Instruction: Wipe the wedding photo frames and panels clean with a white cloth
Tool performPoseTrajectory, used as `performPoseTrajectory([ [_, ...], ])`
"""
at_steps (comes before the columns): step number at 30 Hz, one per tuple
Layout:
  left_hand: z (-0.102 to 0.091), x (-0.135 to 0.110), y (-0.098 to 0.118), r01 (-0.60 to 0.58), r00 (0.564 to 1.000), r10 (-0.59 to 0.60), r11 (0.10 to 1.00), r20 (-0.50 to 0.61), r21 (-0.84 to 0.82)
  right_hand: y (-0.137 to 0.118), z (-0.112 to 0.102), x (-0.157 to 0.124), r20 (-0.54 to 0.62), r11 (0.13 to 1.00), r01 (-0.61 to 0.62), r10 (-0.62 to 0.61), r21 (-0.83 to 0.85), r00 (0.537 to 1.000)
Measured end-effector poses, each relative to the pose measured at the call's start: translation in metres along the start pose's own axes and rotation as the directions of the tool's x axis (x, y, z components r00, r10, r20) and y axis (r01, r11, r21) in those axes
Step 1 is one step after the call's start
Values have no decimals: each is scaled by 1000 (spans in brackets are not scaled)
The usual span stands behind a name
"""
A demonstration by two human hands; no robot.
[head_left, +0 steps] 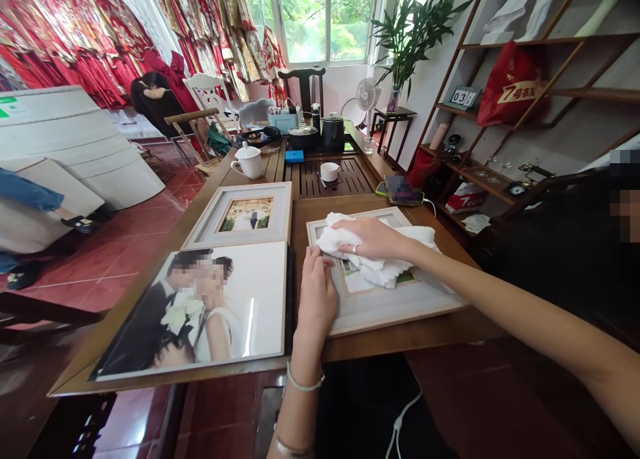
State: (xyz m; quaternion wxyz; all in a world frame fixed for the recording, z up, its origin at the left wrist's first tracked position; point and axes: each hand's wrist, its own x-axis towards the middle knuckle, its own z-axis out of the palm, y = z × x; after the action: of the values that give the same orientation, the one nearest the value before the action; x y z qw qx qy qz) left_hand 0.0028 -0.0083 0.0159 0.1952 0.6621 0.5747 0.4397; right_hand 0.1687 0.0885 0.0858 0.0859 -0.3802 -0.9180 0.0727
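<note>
Right hand point(373, 236) on white cloth point(387, 270) over picture frame point(395, 314); left hand point(318, 289) at frame's left edge

Landmark = the picture frame, lying flat on wooden table point(299, 229), light wood border, pale mat, small picture in the middle partly covered by the cloth. Right hand: palm down, fingers curled into the bunched cloth, ring on one finger; arm comes in from the right. Cloth sits on the far half of the frame, hangs over part of the inner picture. Left hand: fingers close together, slightly bent, at the frame's left edge; can't tell if it grips the edge or just rests there. Bracelet point(306, 384) on left wrist.

Left of the frame: large glossy photo print point(255, 279), two people and a white bouquet, flat. Far left of the frame: second frame point(204, 220), flat, small picture inside. Beyond the frame: slatted tea tray point(310, 184) with white cup point(329, 172) on it; lidded white mug point(249, 161) farther left, blue box point(295, 156) behind. Phone point(404, 192) just past the frame's far right corner, white cable attached.
</note>
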Motion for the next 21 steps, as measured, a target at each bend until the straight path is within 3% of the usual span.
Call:
performPoseTrajectory([
  [6, -1, 0, 0, 14, 1000, -14, 1000, 19, 8, -16, -7, -45, 88, 999, 31, -33, 21, 996],
  [12, -4, 0, 7, 51, 998, -55, 996, 45, 77, -36, -19, -83, 146, 982, 108, -130, 152, 981],
  [21, -6, -1, 9, 51, 997, -57, 994, 56, 95, -60, -44, -102, 273, 951, 115, -196, 286, 942],
])
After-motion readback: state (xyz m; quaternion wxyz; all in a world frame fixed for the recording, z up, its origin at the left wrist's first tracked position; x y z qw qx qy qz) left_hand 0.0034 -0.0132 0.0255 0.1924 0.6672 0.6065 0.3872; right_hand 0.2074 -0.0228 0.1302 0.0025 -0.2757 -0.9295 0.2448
